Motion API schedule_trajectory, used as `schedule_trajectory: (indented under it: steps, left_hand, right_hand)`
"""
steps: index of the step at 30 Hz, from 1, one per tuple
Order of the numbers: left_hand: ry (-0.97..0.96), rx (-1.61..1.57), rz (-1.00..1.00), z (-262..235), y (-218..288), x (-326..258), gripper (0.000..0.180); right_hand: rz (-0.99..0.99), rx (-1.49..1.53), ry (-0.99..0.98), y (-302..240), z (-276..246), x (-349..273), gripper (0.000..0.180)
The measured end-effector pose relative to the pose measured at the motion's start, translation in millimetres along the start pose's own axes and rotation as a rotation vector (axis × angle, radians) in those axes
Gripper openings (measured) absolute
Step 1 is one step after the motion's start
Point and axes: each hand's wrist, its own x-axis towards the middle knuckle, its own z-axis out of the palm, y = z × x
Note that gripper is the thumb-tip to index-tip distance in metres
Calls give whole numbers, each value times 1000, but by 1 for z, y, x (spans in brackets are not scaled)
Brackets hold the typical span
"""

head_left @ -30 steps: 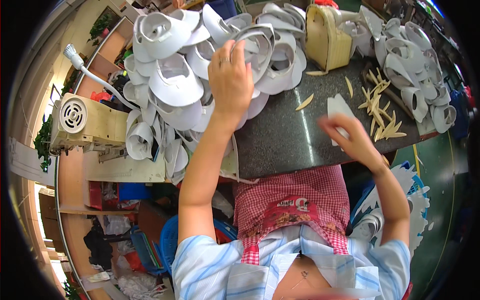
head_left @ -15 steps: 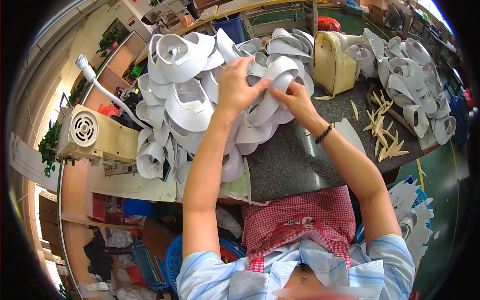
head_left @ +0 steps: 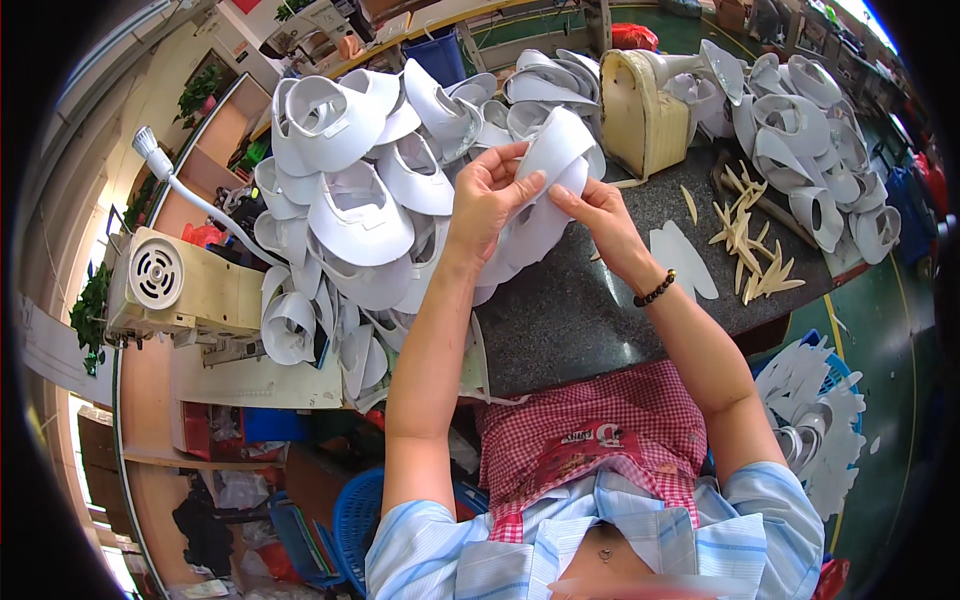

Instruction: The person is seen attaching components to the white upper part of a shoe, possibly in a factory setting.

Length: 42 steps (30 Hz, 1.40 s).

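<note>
Between my hands I hold a white shoe upper (head_left: 552,148), a smooth curved piece bent into a loop, at the near right edge of a large pile. My left hand (head_left: 486,208) grips its left side, thumb in front and fingers behind. On the lower right, my right hand (head_left: 610,228) pinches it between thumb and fingers; a dark bead bracelet circles that wrist. Similar white uppers (head_left: 360,215) are heaped to the left and beyond. Part of the held piece's lower end blends into the white pieces behind it.
A dark speckled tabletop (head_left: 560,335) lies under my forearms. Thin cream-coloured strips (head_left: 745,240) and a flat white piece (head_left: 683,258) rest on its right. Sewing machine (head_left: 165,280) stands left, a cream block-shaped machine part (head_left: 640,120) far right of centre, another pile (head_left: 810,150) beyond.
Both hands have drawn the upper slightly nearer, and my left fingers have closed in around its side. The whole scene has shifted a little left as the view turned.
</note>
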Motion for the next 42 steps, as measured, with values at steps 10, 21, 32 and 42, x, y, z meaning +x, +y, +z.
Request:
schedule_trajectory:
  steps: [10, 21, 32, 42]
  left_hand:
    - [173, -352, -79, -4, 44, -21, 33]
    - [257, -333, 312, -8, 74, -16, 24]
    - [260, 1253, 795, 7, -33, -13, 33]
    - [40, -763, -232, 71, -73, -157, 45]
  right_hand:
    - [-11, 28, -280, -38, -46, -28, 33]
    - [-395, 1046, -183, -65, -86, -84, 35]
    - [105, 932, -153, -27, -52, -123, 67]
    - [448, 607, 77, 10, -47, -149, 23]
